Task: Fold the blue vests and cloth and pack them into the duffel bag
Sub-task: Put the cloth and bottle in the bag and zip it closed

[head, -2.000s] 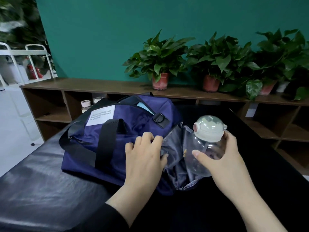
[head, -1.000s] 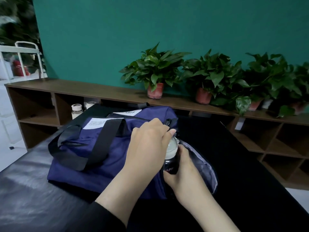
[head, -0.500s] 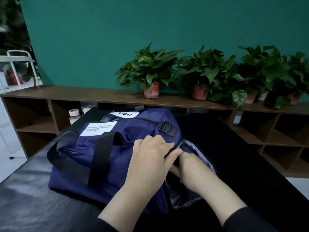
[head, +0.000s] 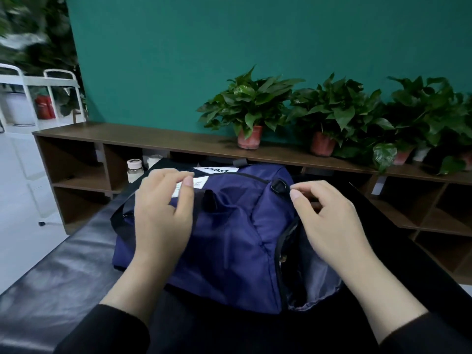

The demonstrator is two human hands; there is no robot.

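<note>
Teal wall, potted plants (head: pixel 249 108) on wooden shelf (head: pixel 153 141), black padded table (head: pixel 63 272), duffel bag (head: pixel 229 238), left hand (head: pixel 161 215) and right hand (head: pixel 329 221) grip released.

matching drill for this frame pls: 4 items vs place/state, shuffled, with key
Items:
1. navy fabric duffel bag
2. grey-lined end pocket
3. small pink-lidded jar
4. terracotta-potted leafy plant

Places/states:
A. on top of the wooden shelf
B. lying on the black padded table
C. gaping open
D. in a shelf cubby behind the bag

Pairs: 1-B, 2-C, 3-D, 4-A
</note>
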